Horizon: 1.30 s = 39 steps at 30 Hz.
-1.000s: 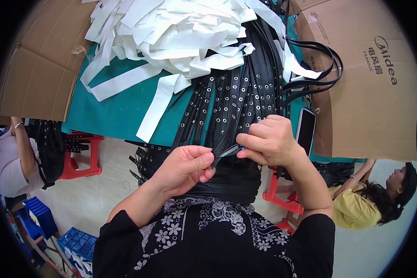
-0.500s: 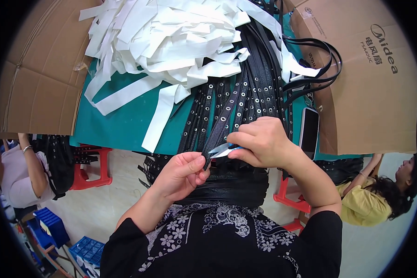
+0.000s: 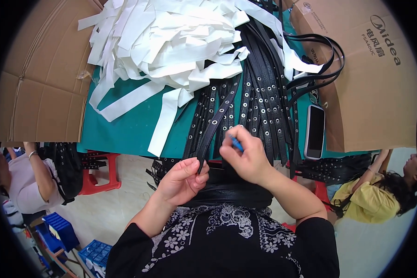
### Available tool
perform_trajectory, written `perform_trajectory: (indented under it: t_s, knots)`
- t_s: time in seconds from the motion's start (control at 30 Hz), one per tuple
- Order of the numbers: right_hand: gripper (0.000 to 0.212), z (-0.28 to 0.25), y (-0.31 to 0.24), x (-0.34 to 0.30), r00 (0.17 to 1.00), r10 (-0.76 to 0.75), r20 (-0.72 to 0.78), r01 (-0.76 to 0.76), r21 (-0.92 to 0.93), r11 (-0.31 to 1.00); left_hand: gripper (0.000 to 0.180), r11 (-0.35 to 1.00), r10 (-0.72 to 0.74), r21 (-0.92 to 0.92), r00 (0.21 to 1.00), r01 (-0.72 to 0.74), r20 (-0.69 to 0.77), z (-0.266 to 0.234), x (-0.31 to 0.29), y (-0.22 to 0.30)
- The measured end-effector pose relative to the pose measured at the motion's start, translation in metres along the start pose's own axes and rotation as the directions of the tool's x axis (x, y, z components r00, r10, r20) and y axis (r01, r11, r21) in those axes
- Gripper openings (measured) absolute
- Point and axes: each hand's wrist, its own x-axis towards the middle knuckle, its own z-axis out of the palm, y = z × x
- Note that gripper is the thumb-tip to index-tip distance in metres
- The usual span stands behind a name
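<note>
My left hand [image 3: 181, 181] pinches the near end of a black strap with metal eyelets [image 3: 214, 122] between thumb and fingers. The strap runs up from there onto a bundle of similar black eyelet straps [image 3: 266, 102] on the table. Just right of that end, my right hand [image 3: 249, 160] is closed around small blue-handled snips [image 3: 236, 143]. Only a bit of blue shows; the blades are hidden by the hand. The right hand is apart from the held strap end. More black strap material [image 3: 231, 194] lies across my lap.
White fabric strips [image 3: 171, 41] are heaped on the green table [image 3: 129, 132]. A phone [image 3: 314, 132] lies at the right, below looped black straps [image 3: 336, 60]. Cardboard boxes [image 3: 41, 92] flank both sides. One person [image 3: 30, 180] sits left, another [image 3: 368, 197] right.
My right hand has moved away from the strap end, and the snips' blades, seen at the strap before, are now hidden. My left hand keeps its pinch. The view has shifted slightly.
</note>
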Motion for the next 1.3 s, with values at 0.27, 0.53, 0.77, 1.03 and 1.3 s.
perform_trajectory:
  t_s: [0.27,0.53,0.77,1.03,1.3]
  knots:
    - [0.027,-0.039,-0.016,0.023,0.882,-0.402,0.246,0.471,-0.509,0.720,0.028,0.969,0.151,0.203,0.987,-0.138,-0.051,0.012,-0.006,0.009]
    - [0.026,-0.037,-0.017,0.062,0.740,-0.545,0.394,0.672,-0.457,0.582,0.028,0.979,0.132,0.160,0.991,-0.126,-0.032,0.015,-0.013,0.022]
    - [0.025,-0.033,-0.019,0.074,0.708,-0.513,0.485,0.704,-0.436,0.560,0.027,0.990,0.111,0.087,0.993,-0.109,-0.024,0.014,-0.014,0.026]
    - [0.024,-0.031,-0.018,0.081,0.679,-0.508,0.530,0.728,-0.398,0.558,0.028,0.992,0.106,0.074,0.994,-0.104,-0.022,0.012,-0.013,0.028]
    - [0.025,-0.030,-0.017,0.083,0.685,-0.492,0.537,0.712,-0.353,0.606,0.027,0.990,0.115,0.090,0.993,-0.112,-0.031,0.013,-0.014,0.028]
